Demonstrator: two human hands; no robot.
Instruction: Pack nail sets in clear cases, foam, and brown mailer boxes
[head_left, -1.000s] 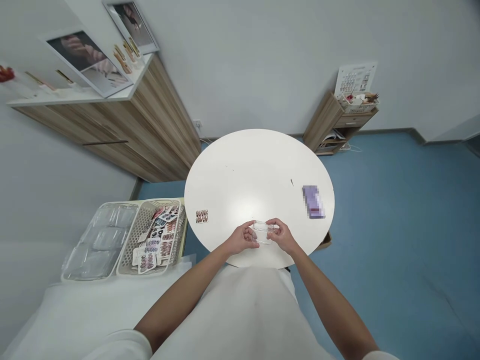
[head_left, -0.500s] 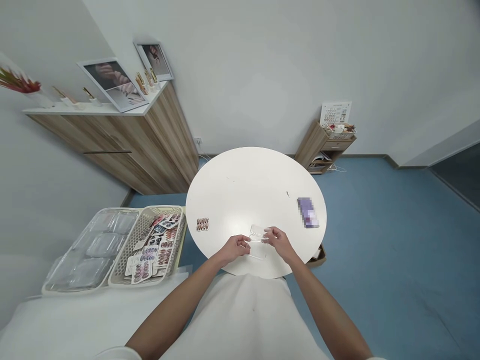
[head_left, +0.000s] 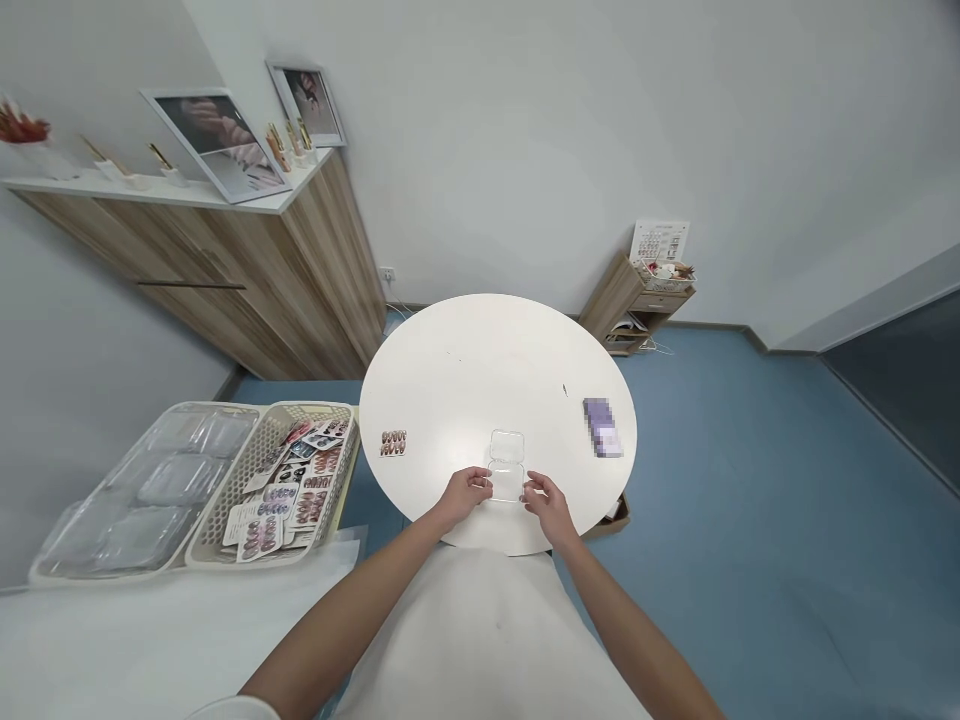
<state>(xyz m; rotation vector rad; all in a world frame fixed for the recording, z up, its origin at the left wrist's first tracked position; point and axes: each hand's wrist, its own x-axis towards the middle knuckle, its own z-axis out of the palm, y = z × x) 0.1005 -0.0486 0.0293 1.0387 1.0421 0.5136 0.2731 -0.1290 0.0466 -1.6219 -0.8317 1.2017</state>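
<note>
A small clear plastic box lies opened out on the round white table, its lid folded back on the far side. My left hand has its thumb and fingers closed at the box's left edge. At the opposite edge, my right hand pinches the right side in the same way. Nothing shows inside the box. Left of it on the table rests a card of brown-toned press-on nails.
A blurred purple item lies on the table's right side, with a small dark bit nearby. To the left stand a basket of nail cards and a basket of clear boxes. Behind are a wooden cabinet and a small shelf.
The box now lies opened flat, lid away from me. My right hand has moved from the lid down to the right edge; my left stays at the left. The view has shifted slightly.
</note>
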